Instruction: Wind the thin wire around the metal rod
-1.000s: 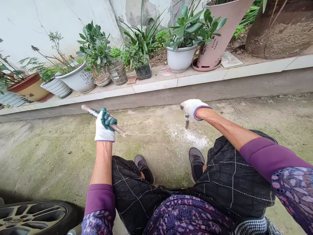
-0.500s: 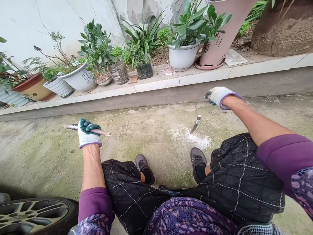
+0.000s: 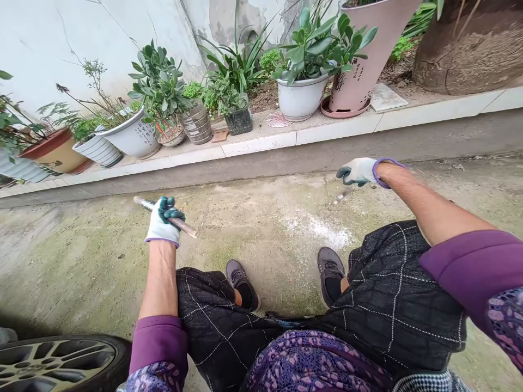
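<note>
left hand (image 3: 163,219) grips a stick (image 3: 185,227) — right hand (image 3: 358,172) well apart

Left hand (image 3: 165,219) curled, right arm (image 3: 433,204) outstretched

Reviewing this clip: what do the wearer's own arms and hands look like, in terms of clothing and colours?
The left hand and right hand wear white gloves with dark green coating and purple cuff edging. Plain purple sleeves leave the forearms bare; above them come patterned purple-and-pink outer sleeves.
</note>
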`<move>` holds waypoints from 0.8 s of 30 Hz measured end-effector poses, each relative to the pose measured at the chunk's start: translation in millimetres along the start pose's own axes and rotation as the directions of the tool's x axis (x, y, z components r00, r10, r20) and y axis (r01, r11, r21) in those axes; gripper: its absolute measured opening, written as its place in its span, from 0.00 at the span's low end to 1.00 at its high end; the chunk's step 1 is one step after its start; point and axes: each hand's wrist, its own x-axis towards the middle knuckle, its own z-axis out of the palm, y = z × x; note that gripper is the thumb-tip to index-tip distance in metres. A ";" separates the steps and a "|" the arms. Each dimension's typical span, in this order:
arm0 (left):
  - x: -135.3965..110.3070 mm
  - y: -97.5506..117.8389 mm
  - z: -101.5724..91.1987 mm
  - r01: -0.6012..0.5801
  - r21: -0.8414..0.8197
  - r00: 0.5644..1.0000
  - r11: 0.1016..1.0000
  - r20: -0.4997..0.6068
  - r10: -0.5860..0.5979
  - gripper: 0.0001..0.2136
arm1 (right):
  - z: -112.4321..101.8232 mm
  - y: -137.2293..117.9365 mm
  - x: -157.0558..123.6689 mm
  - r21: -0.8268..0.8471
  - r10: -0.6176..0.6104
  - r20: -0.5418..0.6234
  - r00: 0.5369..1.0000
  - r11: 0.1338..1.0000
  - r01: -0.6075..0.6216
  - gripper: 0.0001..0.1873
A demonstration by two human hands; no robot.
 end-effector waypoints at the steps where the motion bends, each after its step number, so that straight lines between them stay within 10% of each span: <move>1: -2.6 -11.7 9.9 0.010 0.044 0.999 0.999 0.046 -0.012 0.08 | 1.7 -8.4 -0.1 0.012 -0.012 0.093 0.996 1.000 0.011 0.20; 7: -28.7 -94.4 73.3 -0.006 0.477 0.970 0.879 0.215 -0.110 0.08 | -2.8 -84.5 -6.1 0.225 -0.218 0.101 0.971 0.955 0.191 0.22; 12: -49.7 -142.7 109.1 -0.141 0.644 0.909 0.752 0.384 -0.159 0.09 | -0.2 -154.9 -26.4 0.731 -0.396 0.109 0.912 0.654 0.197 0.20; 17: -49.9 -158.6 114.3 -0.166 0.666 0.911 0.727 0.386 -0.146 0.07 | 11.3 -196.9 -47.0 0.888 -0.512 0.153 0.845 0.447 0.111 0.12; 24: -46.3 -149.5 96.4 -0.188 0.684 0.904 0.705 0.401 -0.149 0.12 | 21.4 -207.5 -63.4 0.879 -0.574 0.188 0.797 0.461 0.125 0.01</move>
